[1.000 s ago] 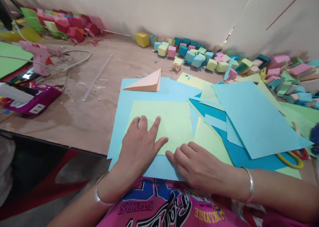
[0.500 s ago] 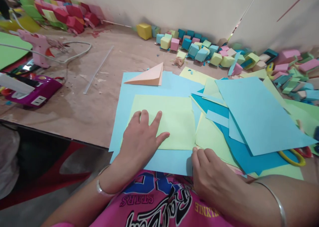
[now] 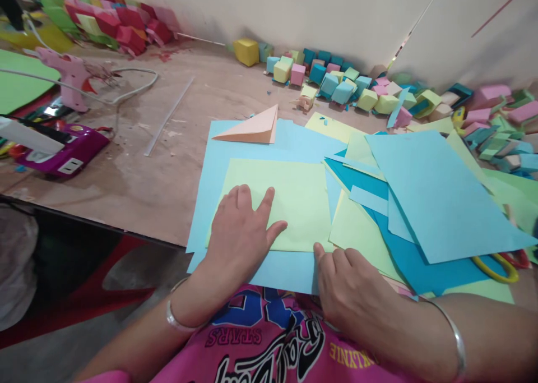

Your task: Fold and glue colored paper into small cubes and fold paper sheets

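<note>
A light green sheet of paper point(image 3: 298, 203), which looks folded over, lies on a larger light blue sheet point(image 3: 286, 271). My left hand point(image 3: 241, 226) rests flat on the green paper's left half, fingers and thumb spread. At the paper's near right edge is my right hand point(image 3: 353, 282), its fingers curled in and one fingertip touching that edge; I see nothing held in it. Behind the green paper, a peach paper folded into a pointed triangle point(image 3: 252, 128) sits on the blue sheet.
Blue sheets point(image 3: 445, 198) and green sheets overlap on the right, with yellow-handled scissors point(image 3: 504, 271) partly under them. Small paper cubes point(image 3: 332, 86) line the wall. On the left are a pink glue gun point(image 3: 67, 77), a purple tape dispenser point(image 3: 69, 150) and a glue stick point(image 3: 170, 116).
My right hand has slid a little left along the green paper's near edge. My left hand keeps its place on the paper. The whole view has shifted slightly.
</note>
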The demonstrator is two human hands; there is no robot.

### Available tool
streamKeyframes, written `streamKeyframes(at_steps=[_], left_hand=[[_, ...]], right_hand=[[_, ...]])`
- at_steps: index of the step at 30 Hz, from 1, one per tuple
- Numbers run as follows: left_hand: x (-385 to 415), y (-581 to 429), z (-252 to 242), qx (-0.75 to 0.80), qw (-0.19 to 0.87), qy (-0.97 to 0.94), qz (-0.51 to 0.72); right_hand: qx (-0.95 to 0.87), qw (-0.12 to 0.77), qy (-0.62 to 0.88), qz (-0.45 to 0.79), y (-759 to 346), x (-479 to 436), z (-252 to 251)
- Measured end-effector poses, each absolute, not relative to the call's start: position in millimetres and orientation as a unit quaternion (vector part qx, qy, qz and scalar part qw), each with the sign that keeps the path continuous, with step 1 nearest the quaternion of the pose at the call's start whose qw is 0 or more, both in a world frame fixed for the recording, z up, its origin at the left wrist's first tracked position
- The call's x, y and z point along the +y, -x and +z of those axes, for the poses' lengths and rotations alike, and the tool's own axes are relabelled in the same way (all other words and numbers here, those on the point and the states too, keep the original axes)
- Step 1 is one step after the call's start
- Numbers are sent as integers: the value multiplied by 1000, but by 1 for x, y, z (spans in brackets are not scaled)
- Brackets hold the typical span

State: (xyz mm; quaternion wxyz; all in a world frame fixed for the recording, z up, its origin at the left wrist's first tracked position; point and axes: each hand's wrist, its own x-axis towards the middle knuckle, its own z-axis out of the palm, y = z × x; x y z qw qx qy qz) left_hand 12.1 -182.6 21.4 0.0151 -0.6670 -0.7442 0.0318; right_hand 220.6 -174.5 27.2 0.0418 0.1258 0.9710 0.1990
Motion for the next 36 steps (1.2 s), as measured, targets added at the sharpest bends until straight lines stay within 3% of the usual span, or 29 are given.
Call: streamKeyframes(at_steps=[14,21,36], left_hand=[[-191,-35,12,-779,-42,625,38],[-213,-2,12,-796,3,602,59],[-238,88,16,-814,60,576,48]], right_hand=[[971,-40,-70,223,-230,-168,9],[970,36,-106,215,-231,-172,14],[970,27,-75,229,-237,-166,7]])
